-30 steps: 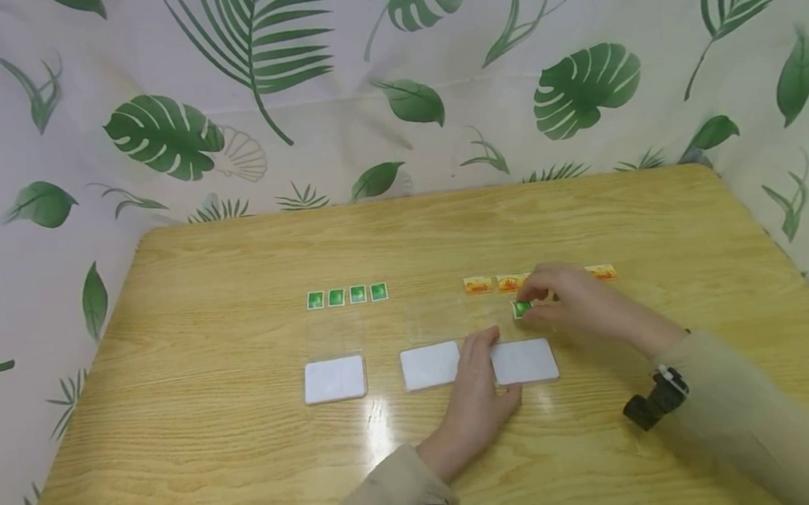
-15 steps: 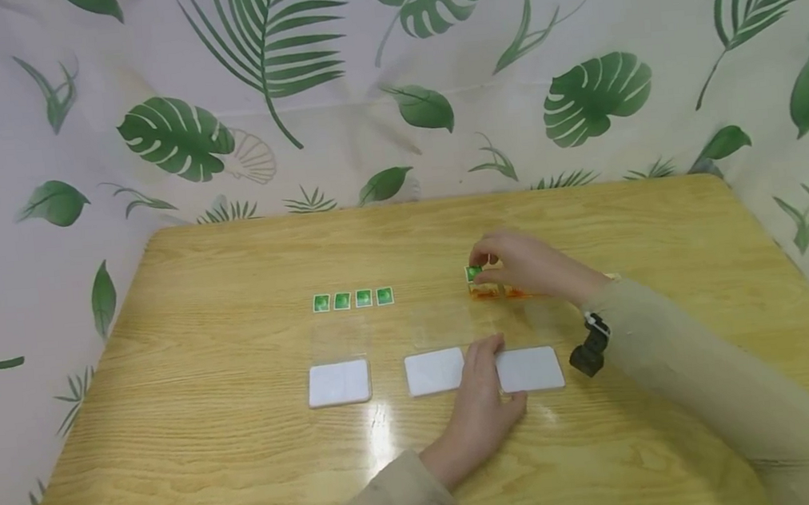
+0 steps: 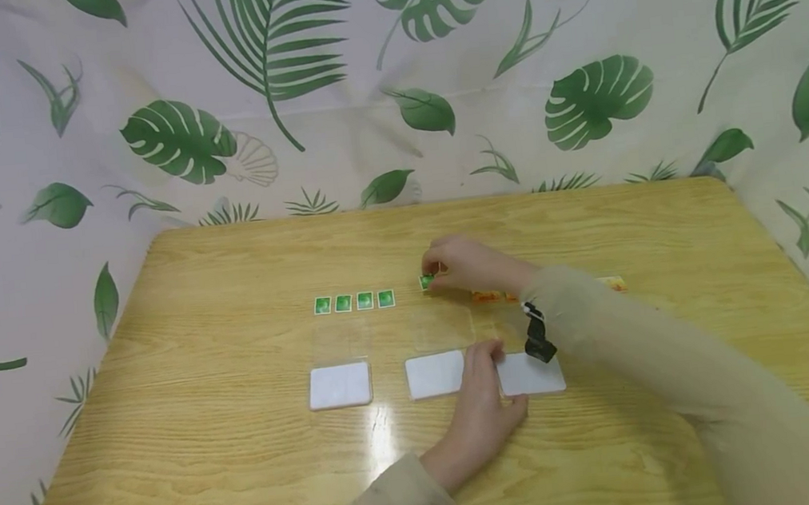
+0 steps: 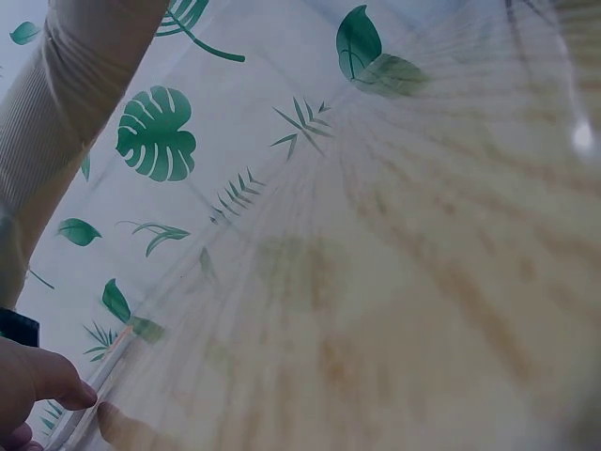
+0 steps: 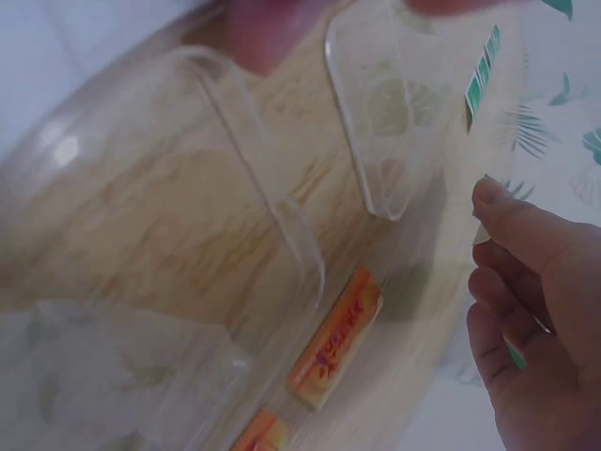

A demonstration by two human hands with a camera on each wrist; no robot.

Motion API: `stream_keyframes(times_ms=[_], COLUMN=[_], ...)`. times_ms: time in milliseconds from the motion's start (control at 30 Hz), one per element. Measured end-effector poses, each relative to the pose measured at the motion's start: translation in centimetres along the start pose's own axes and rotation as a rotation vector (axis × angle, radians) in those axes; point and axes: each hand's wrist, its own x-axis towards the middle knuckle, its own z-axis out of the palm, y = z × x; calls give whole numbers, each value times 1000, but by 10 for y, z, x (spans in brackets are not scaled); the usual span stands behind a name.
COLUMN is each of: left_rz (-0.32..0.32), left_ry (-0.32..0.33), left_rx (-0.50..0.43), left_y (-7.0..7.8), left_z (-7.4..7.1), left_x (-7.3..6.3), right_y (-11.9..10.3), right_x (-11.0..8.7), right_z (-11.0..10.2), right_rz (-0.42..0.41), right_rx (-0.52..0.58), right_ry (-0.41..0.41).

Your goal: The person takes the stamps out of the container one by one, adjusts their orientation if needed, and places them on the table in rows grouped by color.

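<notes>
My right hand [image 3: 470, 264] pinches a small green stamp [image 3: 426, 283] between thumb and fingertips, above the table at the back middle. To its left lies a row of several green stamps [image 3: 365, 301]. Orange stamps [image 3: 486, 297] line up under my right forearm, partly hidden; the right wrist view shows two of them, one orange stamp [image 5: 336, 338] in full. My left hand [image 3: 478, 418] holds the left end of the rightmost flat clear case with a white insert [image 3: 531, 375], thumb at its near edge, fingers at its far edge.
Two similar cases lie further left, one left case [image 3: 340, 386] and one middle case [image 3: 430, 375]. Clear plastic lids [image 3: 340, 340] stand open behind the cases, hard to see against the wooden table [image 3: 201, 318]. A leaf-print cloth [image 3: 337, 146] hangs behind.
My right hand has carried the green stamp from behind the rightmost case, over the orange row, leftward to just right of the green row. My left hand keeps its place.
</notes>
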Motion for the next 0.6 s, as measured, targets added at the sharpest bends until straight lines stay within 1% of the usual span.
stream_keyframes(times_ms=[100,300,467,600], left_rz=[17,31,47,42], left_ry=[18,38,61,58], left_rx=[-8,-10,7,6], left_y=[0,0,0,0], left_z=[1,2,2,1], left_x=[-1,-2,-2,-2], right_y=[-1,-7,-9,-10], right_x=[6,13,18,20], right_z=[4,7,12,16], right_rz=[-18,-48,-120,-141], right_rx=[3,14,-20,-30], right_ry=[-8,-5,-9,-22])
